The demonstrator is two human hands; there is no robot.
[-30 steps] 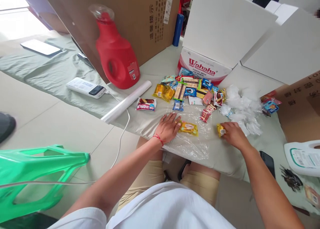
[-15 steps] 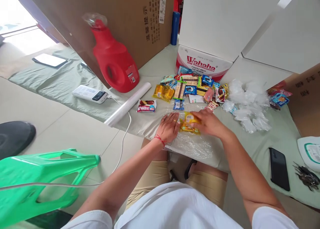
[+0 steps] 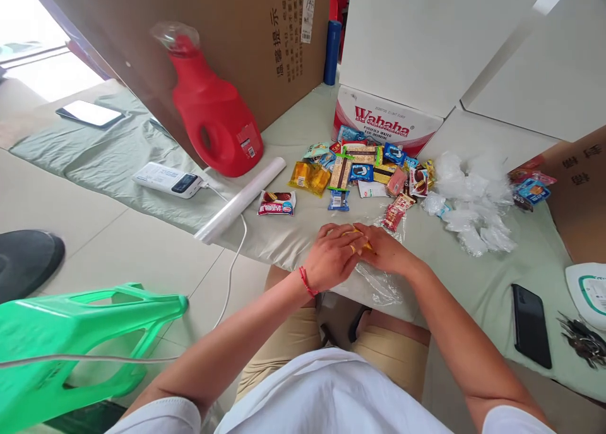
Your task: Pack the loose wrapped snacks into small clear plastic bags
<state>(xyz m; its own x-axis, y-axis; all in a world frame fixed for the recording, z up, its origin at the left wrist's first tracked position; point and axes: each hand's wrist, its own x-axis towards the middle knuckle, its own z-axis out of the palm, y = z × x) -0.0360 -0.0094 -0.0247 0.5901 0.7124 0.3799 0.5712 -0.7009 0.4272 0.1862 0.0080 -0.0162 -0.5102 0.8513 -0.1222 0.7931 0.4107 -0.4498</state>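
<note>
Near the front edge of the cloth-covered table, both my hands close around yellow snack packets (image 3: 364,239), most of which they hide. My left hand (image 3: 335,256), palm down, lies over them from the left, its fingertips meeting the other hand. My right hand (image 3: 384,249) grips them from the right. Under and in front of the hands spreads a wrinkled sheet of clear plastic film (image 3: 381,283). A red snack packet (image 3: 394,217) lies just beyond my right hand, by the film's far edge.
Mixed snacks (image 3: 362,172) are heaped before a Wahaha carton (image 3: 386,121). To the right are film-wrapped bundles (image 3: 473,194) and a black phone (image 3: 531,325). On the left are a film roll (image 3: 241,199), a power bank (image 3: 166,180) with its cable, and a red jug (image 3: 218,112).
My left hand has moved right, onto the yellow packets. Both hands now meet around them and cover most of them. The red packet near the film shows more fully.
</note>
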